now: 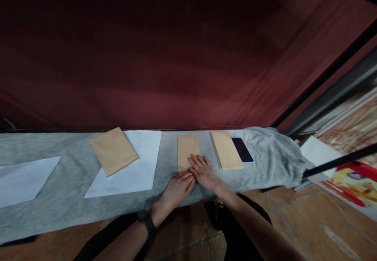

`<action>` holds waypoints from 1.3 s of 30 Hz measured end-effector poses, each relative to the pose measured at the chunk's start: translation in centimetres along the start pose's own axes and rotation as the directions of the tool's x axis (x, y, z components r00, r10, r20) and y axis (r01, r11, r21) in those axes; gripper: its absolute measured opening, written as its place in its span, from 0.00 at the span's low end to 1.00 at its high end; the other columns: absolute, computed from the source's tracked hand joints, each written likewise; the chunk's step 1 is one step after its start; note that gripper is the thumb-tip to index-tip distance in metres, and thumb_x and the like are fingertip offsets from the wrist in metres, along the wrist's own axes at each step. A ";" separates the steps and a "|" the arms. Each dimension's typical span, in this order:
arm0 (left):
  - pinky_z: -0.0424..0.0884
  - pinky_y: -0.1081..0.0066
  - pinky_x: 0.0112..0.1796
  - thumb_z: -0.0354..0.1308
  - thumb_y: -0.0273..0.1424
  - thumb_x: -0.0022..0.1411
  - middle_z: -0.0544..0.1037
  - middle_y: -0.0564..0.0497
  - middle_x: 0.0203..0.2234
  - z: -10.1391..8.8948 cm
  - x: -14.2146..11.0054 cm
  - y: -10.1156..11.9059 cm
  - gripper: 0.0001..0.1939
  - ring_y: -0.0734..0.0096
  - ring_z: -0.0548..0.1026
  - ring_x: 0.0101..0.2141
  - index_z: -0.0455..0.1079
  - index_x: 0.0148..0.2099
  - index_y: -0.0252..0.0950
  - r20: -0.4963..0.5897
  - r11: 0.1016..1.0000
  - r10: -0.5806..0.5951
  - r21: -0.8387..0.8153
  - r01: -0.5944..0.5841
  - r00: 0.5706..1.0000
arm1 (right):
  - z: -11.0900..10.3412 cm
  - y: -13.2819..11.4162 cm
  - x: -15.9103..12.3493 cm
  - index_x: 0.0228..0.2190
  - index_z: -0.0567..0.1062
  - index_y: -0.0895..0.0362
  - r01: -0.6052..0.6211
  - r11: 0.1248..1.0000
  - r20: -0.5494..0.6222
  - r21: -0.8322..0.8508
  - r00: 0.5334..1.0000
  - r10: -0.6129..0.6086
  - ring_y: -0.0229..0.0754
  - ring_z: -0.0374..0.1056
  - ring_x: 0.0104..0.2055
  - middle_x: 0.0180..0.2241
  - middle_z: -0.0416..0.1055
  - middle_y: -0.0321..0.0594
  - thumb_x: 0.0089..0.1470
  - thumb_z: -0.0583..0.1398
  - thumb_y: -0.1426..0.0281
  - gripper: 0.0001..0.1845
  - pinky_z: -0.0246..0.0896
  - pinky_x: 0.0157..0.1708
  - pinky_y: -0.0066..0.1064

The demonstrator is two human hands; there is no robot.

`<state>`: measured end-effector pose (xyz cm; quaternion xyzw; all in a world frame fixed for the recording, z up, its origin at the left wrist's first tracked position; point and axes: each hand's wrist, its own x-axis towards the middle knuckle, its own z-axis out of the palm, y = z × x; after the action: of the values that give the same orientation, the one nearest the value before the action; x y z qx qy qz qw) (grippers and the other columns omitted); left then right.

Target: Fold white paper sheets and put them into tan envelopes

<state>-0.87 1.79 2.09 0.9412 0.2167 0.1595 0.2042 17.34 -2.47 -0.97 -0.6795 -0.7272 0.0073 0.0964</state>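
Observation:
A brown paper envelope [187, 147] lies lengthwise on the grey cloth in front of me. My right hand [204, 174] rests flat on its lower right part, fingers stretched and slightly apart. Against the envelope's bottom end is my left hand [179, 188], its fingers bent and pressed together, touching the right hand; the thumb and fingertips are partly hidden. A stack of brown envelopes [226, 151] sits a little to the right. Farther left, another brown envelope or small stack [114, 151] lies askew on white paper [147, 167].
A dark-screened phone [242, 150] lies beside the right stack. More white paper [23, 178] is at the far left. The grey cloth [70, 186] bunches at its right end. Behind rises a dark red panel [176, 76]; black bars [326, 70] and a printed box [356, 182] stand right.

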 end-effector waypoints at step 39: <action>0.45 0.53 0.66 0.40 0.35 0.71 0.59 0.46 0.68 3.7 10.1 -3.9 0.29 0.58 0.52 0.68 0.52 0.71 0.37 -0.059 0.918 -0.205 0.335 0.213 0.977 | -0.2 -2.5 -7.7 0.61 0.66 0.60 -0.097 0.989 -0.152 0.111 0.982 0.114 0.50 0.62 0.63 0.62 0.65 0.51 0.63 0.57 0.64 0.27 0.58 0.63 0.45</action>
<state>7.85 8.62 -0.73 0.9318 0.3426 0.1077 0.0526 15.31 -10.33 -1.39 -0.7096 -0.6789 -0.0040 0.1885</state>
